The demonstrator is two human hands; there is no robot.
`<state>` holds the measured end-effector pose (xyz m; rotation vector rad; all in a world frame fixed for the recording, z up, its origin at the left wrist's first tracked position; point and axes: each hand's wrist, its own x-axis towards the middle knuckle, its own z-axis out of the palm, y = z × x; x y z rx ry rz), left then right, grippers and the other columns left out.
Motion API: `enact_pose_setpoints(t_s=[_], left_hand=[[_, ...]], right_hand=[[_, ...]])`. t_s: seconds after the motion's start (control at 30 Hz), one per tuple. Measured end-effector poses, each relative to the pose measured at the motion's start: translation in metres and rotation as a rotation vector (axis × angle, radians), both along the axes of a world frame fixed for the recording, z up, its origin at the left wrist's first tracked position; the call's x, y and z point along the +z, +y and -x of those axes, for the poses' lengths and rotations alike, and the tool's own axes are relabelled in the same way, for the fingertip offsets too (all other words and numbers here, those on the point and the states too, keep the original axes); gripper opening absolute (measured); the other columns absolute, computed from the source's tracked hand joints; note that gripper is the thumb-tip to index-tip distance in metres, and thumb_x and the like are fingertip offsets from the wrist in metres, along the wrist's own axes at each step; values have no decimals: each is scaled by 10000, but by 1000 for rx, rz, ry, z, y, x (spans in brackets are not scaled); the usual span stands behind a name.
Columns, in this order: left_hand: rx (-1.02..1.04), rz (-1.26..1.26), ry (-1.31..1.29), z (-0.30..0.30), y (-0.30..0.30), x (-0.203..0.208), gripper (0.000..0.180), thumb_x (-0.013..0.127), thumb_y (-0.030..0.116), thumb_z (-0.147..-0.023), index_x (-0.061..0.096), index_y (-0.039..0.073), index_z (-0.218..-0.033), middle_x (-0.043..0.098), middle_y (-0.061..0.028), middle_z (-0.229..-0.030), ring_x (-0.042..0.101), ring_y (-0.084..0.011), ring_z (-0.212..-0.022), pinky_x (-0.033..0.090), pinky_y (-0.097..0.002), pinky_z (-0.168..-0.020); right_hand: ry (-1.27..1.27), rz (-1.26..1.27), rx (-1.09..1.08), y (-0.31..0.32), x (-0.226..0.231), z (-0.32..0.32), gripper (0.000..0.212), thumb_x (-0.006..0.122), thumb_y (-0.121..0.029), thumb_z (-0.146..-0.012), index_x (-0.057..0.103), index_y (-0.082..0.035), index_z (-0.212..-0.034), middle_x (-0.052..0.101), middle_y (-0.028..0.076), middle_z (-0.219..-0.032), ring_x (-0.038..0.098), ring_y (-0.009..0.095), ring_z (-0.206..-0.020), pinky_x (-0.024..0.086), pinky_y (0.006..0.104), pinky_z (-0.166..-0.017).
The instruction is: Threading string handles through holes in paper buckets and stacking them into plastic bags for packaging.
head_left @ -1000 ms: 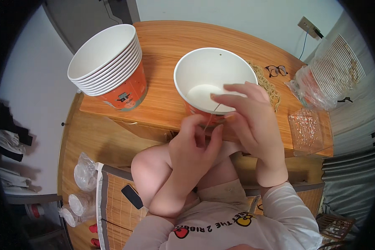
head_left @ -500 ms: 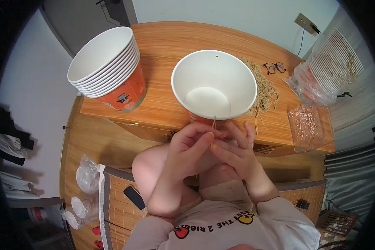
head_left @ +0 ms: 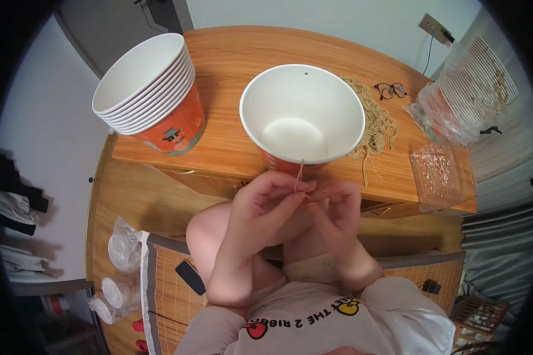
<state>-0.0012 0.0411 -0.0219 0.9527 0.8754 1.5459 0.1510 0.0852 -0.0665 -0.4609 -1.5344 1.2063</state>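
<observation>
A large paper bucket (head_left: 302,109) with a white inside and an orange outside stands on the table in front of me. One small hole shows in its far wall. From its near rim a thin beige string (head_left: 301,170) hangs down to my fingers. My left hand (head_left: 260,204) pinches the string between thumb and forefinger just below the rim. Close beside it, my right hand (head_left: 339,207) has its thumb and fingertips pinched together at the string's end. A heap of loose beige strings (head_left: 374,121) lies right of the bucket.
Nested paper buckets (head_left: 154,97) stand at the table's left. Glasses (head_left: 391,90), a clear box of small beads (head_left: 438,177) and a plastic-wrapped bucket stack (head_left: 471,89) are at the right. Drawers run under the table edge. A phone (head_left: 190,277) lies left of my leg.
My right hand has turned more upright, its fingers curling in from a more spread pose. More string shows between the rim and my left fingers. The view has shifted slightly.
</observation>
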Motion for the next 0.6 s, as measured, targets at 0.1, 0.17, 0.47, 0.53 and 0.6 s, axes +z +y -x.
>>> enact_pose_setpoints(t_s=[0.1,0.17,0.47,0.53,0.6], left_hand=[[45,48,80,1,-3,-12,156,633,-24,-898,626,-25,-1053,677,-98,-1089,641,-141,-1005,510,-253,-862],[76,-10,123,0,-4,-25,149,652,-36,-874,653,-16,-1022,676,-97,-1086,641,-144,-1001,511,-257,-852],[189,37,4,-11,-9,-36,165,716,-53,-809,715,-20,-971,699,-93,-1006,655,-135,-909,529,-244,-783],[195,151,-21,-16,-9,-30,159,719,-48,-813,715,-31,-971,710,-92,-969,663,-130,-872,537,-239,-770],[225,169,-106,-19,-11,-28,163,716,-44,-822,706,-46,-985,718,-94,-914,668,-123,-821,549,-228,-751]], right_hand=[[85,83,25,-3,3,-8,372,582,130,-858,414,-15,-1157,567,122,-1011,585,175,-939,494,290,-870],[101,-23,5,-4,3,-11,371,598,124,-849,418,-16,-1142,567,114,-981,580,175,-912,494,286,-827],[-61,-220,-69,-5,6,-12,276,694,55,-794,548,-49,-1004,606,95,-867,564,233,-810,457,324,-725],[-120,-244,-136,-8,7,-10,262,721,33,-769,572,-60,-963,612,90,-841,564,245,-799,449,330,-725],[-177,-266,-197,-10,9,-10,248,749,10,-743,596,-71,-921,617,85,-816,564,257,-788,441,336,-725]])
